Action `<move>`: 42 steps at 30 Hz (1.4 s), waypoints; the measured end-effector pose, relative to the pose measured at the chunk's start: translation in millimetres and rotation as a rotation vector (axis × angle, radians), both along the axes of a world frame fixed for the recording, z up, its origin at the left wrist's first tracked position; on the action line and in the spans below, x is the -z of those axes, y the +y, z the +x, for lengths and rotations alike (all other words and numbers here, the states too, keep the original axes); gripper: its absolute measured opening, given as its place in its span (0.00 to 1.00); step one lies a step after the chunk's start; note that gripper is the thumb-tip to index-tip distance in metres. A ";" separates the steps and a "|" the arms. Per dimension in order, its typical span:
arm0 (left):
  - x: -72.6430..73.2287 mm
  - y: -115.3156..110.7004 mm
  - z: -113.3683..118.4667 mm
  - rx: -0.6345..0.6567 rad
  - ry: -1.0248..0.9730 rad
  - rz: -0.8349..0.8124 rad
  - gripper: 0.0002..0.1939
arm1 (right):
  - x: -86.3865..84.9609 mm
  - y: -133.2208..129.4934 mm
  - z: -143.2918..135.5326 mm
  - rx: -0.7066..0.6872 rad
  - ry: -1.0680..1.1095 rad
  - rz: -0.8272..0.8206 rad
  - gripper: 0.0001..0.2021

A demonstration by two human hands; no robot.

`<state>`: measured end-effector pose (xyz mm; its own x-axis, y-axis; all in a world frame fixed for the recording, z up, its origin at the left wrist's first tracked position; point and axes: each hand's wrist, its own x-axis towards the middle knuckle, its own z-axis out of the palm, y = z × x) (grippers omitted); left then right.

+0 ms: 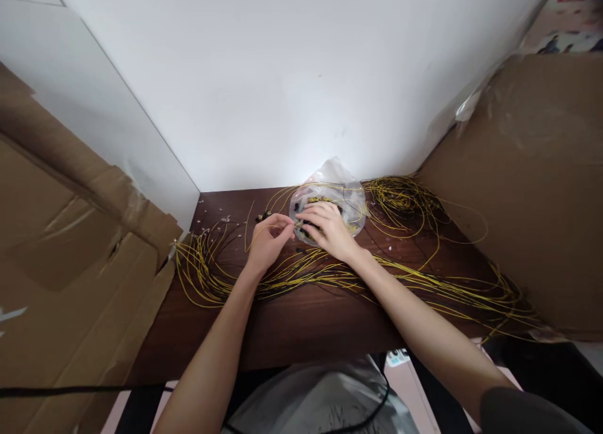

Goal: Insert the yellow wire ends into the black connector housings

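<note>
My left hand (269, 240) is closed in a pinch on a thin yellow wire (245, 238), which loops out to its left. Just to the right, my right hand (328, 228) reaches over a clear plastic bag (354, 201), its fingers apart and slightly bent. Its fingertips are close to those of the left hand; nothing shows clearly between them. Small black and yellow parts (320, 200) lie inside the bag, partly covered by the right hand. A long bundle of yellow and black wires (287, 280) runs beneath both wrists.
A tangled coil of yellow wire (396, 195) lies at the back right of the dark wooden table (301, 327). Small black pieces (264, 216) and white scraps sit behind the left hand. Cardboard boxes (70, 277) flank both sides, and a white wall (282, 88) rises behind.
</note>
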<state>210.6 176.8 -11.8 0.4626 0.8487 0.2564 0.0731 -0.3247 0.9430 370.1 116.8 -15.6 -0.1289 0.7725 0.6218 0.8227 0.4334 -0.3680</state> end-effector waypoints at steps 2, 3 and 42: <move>0.7 0.3 0.4 0.004 0.003 -0.005 0.06 | 2.4 0.9 0.0 0.005 -0.010 -0.028 0.08; 0.9 0.5 0.5 0.003 0.003 -0.007 0.06 | 2.4 0.9 0.4 0.036 -0.004 -0.031 0.08; -5.0 -5.7 -0.4 0.205 -0.064 -0.205 0.08 | 3.1 -0.3 2.7 -0.102 -0.064 -0.041 0.08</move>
